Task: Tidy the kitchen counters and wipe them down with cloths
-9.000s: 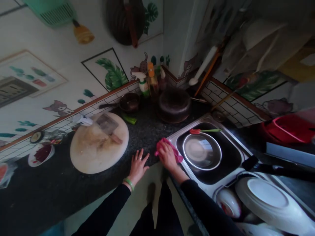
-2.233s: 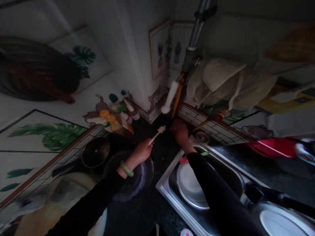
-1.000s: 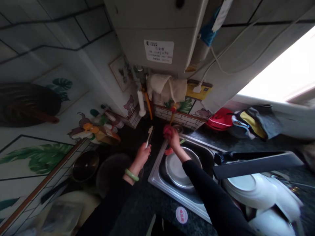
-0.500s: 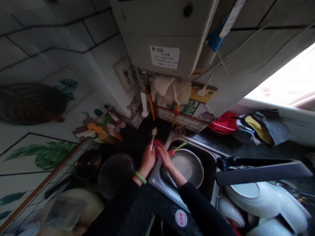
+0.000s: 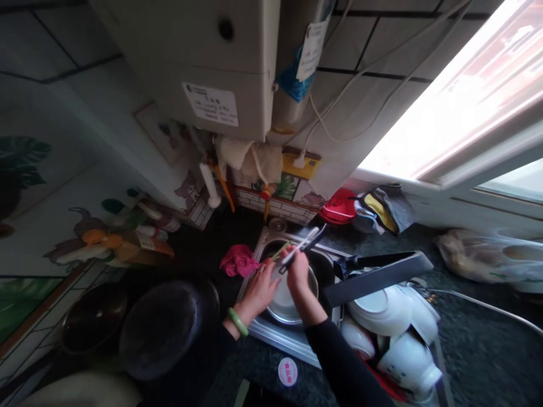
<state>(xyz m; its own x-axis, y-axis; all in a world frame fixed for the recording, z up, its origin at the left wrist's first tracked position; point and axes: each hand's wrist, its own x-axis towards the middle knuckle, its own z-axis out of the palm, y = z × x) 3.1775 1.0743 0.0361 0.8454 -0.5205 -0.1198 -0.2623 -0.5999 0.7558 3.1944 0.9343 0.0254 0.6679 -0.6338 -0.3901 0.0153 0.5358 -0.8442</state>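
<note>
Over the sink (image 5: 258, 327) my two hands are close together. My right hand (image 5: 299, 274) is closed round a slim dark-handled utensil (image 5: 314, 244), which slants up to the right. A pale, motion-blurred stick-like piece (image 5: 306, 239) runs alongside it; its kind is unclear. My left hand (image 5: 259, 289), with a green bangle (image 5: 237, 322) at the wrist, has its fingers stretched towards the right hand. A thin green piece (image 5: 280, 250) shows just beyond the left fingertips. Beneath the hands a round metal pan (image 5: 283, 310) sits in the basin. A crumpled pink cloth (image 5: 238, 260) lies left of the sink.
White bowls (image 5: 379, 308) are stacked right of the sink, under a dark long-handled piece (image 5: 377, 278). Dark pans (image 5: 159, 328) stand at left. A heater (image 5: 186, 51) hangs overhead. Folded cloths (image 5: 377, 209) and a plastic bag (image 5: 479, 254) lie along the window side.
The pink cloth has left my hands and lies on the counter. My right hand now holds the dark-handled utensil over the basin. The camera view has swung right.
</note>
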